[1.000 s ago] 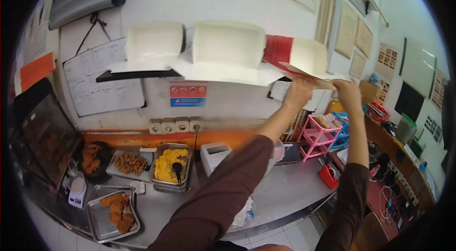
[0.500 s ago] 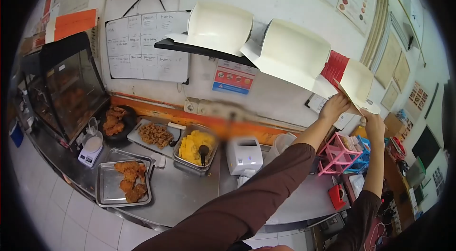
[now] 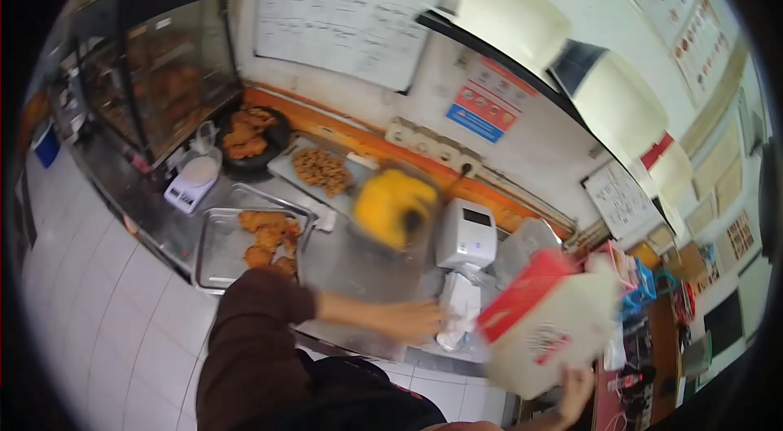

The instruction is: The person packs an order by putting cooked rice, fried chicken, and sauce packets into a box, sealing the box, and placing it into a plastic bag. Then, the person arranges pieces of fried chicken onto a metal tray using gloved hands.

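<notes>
My right hand [image 3: 577, 390] grips the lower edge of a white and red cardboard food box [image 3: 542, 333], which is blurred and tilted over the counter's right part. Printing shows on its white side. My left hand [image 3: 418, 319] reaches across the counter's front, fingers stretched out and somewhat blurred, apart from the box. Just past its fingertips lies a crumpled white plastic or paper packet [image 3: 461, 310]. Behind that packet stands a white label printer [image 3: 466, 234].
Along the steel counter sit a fried chicken tray [image 3: 214, 272], a board of small fried pieces [image 3: 285, 166], a pan of yellow food [image 3: 397, 207] and a scale [image 3: 192, 184]. A glass display case [image 3: 175, 88] stands left. Overhead, a black shelf [image 3: 497, 64] carries more boxes.
The box has come down off the shelf's right end in my right hand. My left hand has let go of it and moved left and down. The view has shifted too.
</notes>
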Motion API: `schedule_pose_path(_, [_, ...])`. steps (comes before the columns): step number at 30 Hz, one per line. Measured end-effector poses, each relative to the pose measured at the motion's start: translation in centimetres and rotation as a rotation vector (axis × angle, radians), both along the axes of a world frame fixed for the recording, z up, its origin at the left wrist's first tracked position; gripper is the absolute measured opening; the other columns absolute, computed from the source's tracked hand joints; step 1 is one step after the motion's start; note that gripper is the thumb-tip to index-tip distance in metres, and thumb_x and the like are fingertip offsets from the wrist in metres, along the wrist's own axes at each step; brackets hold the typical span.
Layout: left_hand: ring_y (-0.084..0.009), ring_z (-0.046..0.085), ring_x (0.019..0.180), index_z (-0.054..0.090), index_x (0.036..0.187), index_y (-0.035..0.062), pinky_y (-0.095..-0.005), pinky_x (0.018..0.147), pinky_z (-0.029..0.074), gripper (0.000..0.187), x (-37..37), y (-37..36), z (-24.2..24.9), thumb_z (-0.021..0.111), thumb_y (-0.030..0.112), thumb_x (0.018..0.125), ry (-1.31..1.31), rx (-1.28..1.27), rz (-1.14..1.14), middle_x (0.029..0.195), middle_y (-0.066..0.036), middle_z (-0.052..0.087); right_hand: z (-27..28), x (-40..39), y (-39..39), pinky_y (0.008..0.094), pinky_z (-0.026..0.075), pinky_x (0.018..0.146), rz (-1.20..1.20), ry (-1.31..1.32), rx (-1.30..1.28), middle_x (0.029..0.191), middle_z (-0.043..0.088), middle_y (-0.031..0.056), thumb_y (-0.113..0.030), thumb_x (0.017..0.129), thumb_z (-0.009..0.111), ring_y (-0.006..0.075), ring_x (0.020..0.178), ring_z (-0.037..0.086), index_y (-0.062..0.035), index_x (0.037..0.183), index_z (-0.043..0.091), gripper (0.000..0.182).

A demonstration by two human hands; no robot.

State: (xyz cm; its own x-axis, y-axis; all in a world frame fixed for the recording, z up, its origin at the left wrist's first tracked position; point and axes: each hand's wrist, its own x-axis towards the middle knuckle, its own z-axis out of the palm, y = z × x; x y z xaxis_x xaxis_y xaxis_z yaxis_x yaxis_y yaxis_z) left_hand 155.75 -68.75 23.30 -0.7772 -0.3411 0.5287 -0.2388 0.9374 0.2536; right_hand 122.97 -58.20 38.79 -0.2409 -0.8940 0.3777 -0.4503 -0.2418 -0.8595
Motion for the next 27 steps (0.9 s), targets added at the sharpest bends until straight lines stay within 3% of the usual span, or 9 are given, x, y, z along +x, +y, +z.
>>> schedule_pose_path(1, [-0.0325,0.040,0.114,0.052,0.110,0.0073,-0.0448,0.094,0.034,0.032,3.7,3.3,-5.4,0.055,0.022,0.082,-0.231,0.350,0.010,0.122,-0.015,0.044,-2.0,3.1,-2.1,0.0242,0.041,0.065,-0.005,0.186,0.122,0.078,0.057,0.0030,-0.013,0.081,0.057,0.0113,0.072,0.051,0.0040,0.088,0.059,0.018])
schedule_pose_path(3, [-0.0266,0.053,0.097,0.056,0.098,0.0051,-0.0345,0.083,0.042,0.023,12.0,13.9,-11.8,0.053,0.023,0.083,-0.026,0.979,0.239,0.100,-0.014,0.056,-7.9,10.6,-6.9,0.0243,0.037,0.056,0.201,0.118,0.257,0.068,0.053,-0.0003,-0.023,0.082,0.054,0.0094,0.064,0.047,0.0043,0.088,0.059,0.029])
schedule_pose_path(7, [-0.0266,0.056,0.094,0.057,0.102,0.0087,-0.0369,0.079,0.045,0.029,20.5,33.9,-12.6,0.053,0.031,0.085,0.566,1.045,0.906,0.099,-0.012,0.058,-17.6,26.5,-12.2,0.0272,0.040,0.042,0.430,-0.149,0.489,0.060,0.053,0.0044,-0.021,0.085,0.048,0.0137,0.049,0.052,0.0021,0.082,0.059,0.026])
schedule_pose_path(10, [-0.0286,0.054,0.100,0.058,0.103,0.0100,-0.0421,0.080,0.045,0.041,22.6,44.5,-11.7,0.057,0.043,0.079,-0.095,1.176,1.844,0.104,-0.013,0.057,-21.8,35.1,-15.9,0.0364,0.051,0.058,0.486,0.217,0.427,0.072,0.060,0.0138,-0.022,0.085,0.051,0.0249,0.064,0.061,0.0053,0.093,0.058,0.029])
schedule_pose_path(12, [-0.0296,0.053,0.103,0.058,0.108,0.0108,-0.0461,0.084,0.043,0.042,21.7,50.8,-15.6,0.048,0.043,0.082,-0.471,1.622,1.772,0.112,-0.013,0.056,-23.0,40.0,-17.5,0.0467,0.023,0.103,0.327,0.220,-0.049,0.123,0.040,0.0311,-0.017,0.083,0.055,0.0391,0.117,0.037,0.0082,0.122,0.038,0.049])
schedule_pose_path(14, [-0.0291,0.054,0.103,0.060,0.105,0.0092,-0.0450,0.087,0.042,0.041,19.7,56.7,-18.1,0.044,0.040,0.083,0.075,1.841,1.681,0.116,-0.012,0.055,-21.5,45.0,-17.2,0.0423,0.024,0.103,-0.035,0.404,-0.377,0.128,0.034,0.0281,-0.029,0.082,0.061,0.0396,0.123,0.029,0.0070,0.129,0.029,0.068])
schedule_pose_path(16, [-0.0292,0.054,0.103,0.060,0.105,0.0091,-0.0449,0.087,0.042,0.040,18.3,59.9,-19.8,0.044,0.039,0.083,0.283,1.920,1.631,0.115,-0.013,0.055,-17.0,50.5,-14.0,0.0438,0.033,0.097,0.053,0.138,-0.488,0.134,0.024,0.0265,-0.037,0.081,0.062,0.0396,0.119,0.034,-0.0013,0.132,0.030,0.070])
schedule_pose_path(19, [-0.0292,0.054,0.103,0.060,0.104,0.0090,-0.0447,0.087,0.042,0.040,18.8,63.2,-21.2,0.044,0.039,0.083,0.446,1.971,1.632,0.115,-0.013,0.056,-12.0,58.2,-6.4,0.0406,0.044,0.087,0.274,-0.237,-0.418,0.136,0.022,0.0197,-0.023,0.084,0.060,0.0315,0.111,0.044,-0.0100,0.134,0.031,0.059])
schedule_pose_path(27, [-0.0293,0.055,0.102,0.061,0.104,0.0087,-0.0442,0.086,0.042,0.040,33.9,69.2,-26.2,0.044,0.039,0.084,0.580,2.052,1.672,0.114,-0.013,0.056,-7.0,70.4,0.1,0.0376,0.045,0.085,0.262,-0.182,-0.641,0.136,0.027,0.0144,-0.013,0.087,0.055,0.0274,0.114,0.043,-0.0054,0.135,0.026,0.056])
